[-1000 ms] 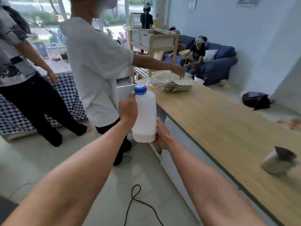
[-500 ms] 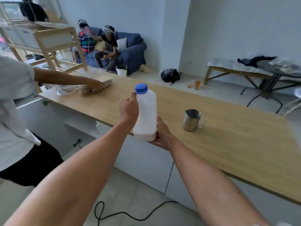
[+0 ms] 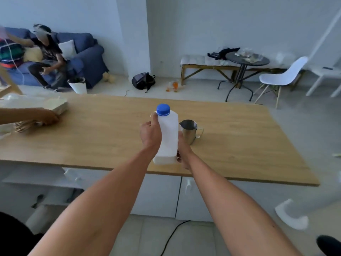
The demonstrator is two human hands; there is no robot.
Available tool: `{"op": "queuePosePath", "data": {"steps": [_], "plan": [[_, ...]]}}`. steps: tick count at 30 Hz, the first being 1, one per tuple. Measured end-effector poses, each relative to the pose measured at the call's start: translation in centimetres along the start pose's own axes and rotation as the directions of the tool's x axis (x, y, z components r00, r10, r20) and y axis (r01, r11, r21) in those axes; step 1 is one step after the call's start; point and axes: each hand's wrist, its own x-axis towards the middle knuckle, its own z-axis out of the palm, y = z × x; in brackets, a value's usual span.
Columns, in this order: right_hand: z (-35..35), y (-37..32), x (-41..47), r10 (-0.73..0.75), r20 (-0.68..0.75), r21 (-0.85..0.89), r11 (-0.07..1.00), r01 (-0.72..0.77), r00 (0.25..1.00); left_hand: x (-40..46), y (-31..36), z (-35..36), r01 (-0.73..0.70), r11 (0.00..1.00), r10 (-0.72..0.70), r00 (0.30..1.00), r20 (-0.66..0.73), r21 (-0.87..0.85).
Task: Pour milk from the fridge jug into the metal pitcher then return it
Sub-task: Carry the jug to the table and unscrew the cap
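I hold a white plastic milk jug (image 3: 168, 137) with a blue cap upright over the near part of the wooden counter (image 3: 239, 145). My left hand (image 3: 150, 134) grips its left side near the shoulder. Low on its right side, my right hand (image 3: 183, 154) supports it near the base. A little milk shows at the jug's bottom. The metal pitcher (image 3: 189, 131) stands on the counter just behind and right of the jug, handle to the right, its left part hidden by the jug.
Another person's hand (image 3: 47, 118) rests on paper bags at the counter's left end. White cabinet doors (image 3: 162, 194) lie below the counter. A black cable (image 3: 171, 237) runs on the floor. Beyond are a sofa with seated people, a bench, a round table and a white chair (image 3: 284, 76).
My view has swung right, from the counter's left end to face it squarely. The pitcher went from far right to just behind the jug. Both hands kept their grip.
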Motion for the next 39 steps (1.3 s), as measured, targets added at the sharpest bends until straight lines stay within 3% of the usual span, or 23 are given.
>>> {"op": "queuePosePath", "data": {"steps": [8, 23, 25, 27, 30, 32, 34, 36, 39], "plan": [[0.9, 0.6, 3.8, 0.004, -0.092, 0.032, 0.999, -0.001, 0.996, 2.9, -3.3, 1.0, 0.005, 0.999, -0.01, 0.995, 0.096, 0.048], [0.5, 1.0, 7.2, 0.017, -0.107, 0.034, 0.999, -0.014, 0.994, 5.7, -4.9, 2.4, 0.015, 0.999, -0.019, 0.994, 0.103, 0.036], [0.6, 0.2, 6.2, -0.042, -0.194, -0.022, 0.999, 0.038, 0.98, 5.7, -4.9, 2.3, 0.034, 0.999, -0.036, 0.994, 0.104, 0.017], [0.9, -1.1, 4.9, -0.236, -0.346, -0.124, 0.971, 0.204, 0.908, 5.7, -4.9, 2.0, 0.057, 0.998, -0.055, 0.992, 0.116, -0.009], [1.0, -4.0, 2.8, -0.576, -0.486, -0.499, 0.801, 0.332, 0.658, 5.5, -5.2, 1.8, 0.087, 0.995, -0.081, 0.987, 0.139, -0.038], [1.4, -6.3, 1.9, -0.743, -0.384, -0.716, 0.614, 0.33, 0.548, 5.4, -5.4, 1.7, 0.077, 0.995, -0.068, 0.987, 0.146, -0.057], [2.0, -8.2, 1.5, -0.836, -0.202, -0.871, 0.392, 0.297, 0.51, 5.4, -5.7, 1.8, 0.058, 0.997, -0.049, 0.987, 0.152, -0.057], [2.7, -9.5, 1.4, -0.85, -0.076, -0.952, 0.218, 0.217, 0.522, 5.5, -5.9, 1.9, 0.051, 0.997, -0.043, 0.988, 0.151, -0.049], [3.3, -10.2, 1.6, -0.803, -0.053, -0.991, 0.116, 0.069, 0.594, 5.8, -6.1, 2.0, 0.056, 0.998, -0.051, 0.99, 0.131, -0.04]]}}
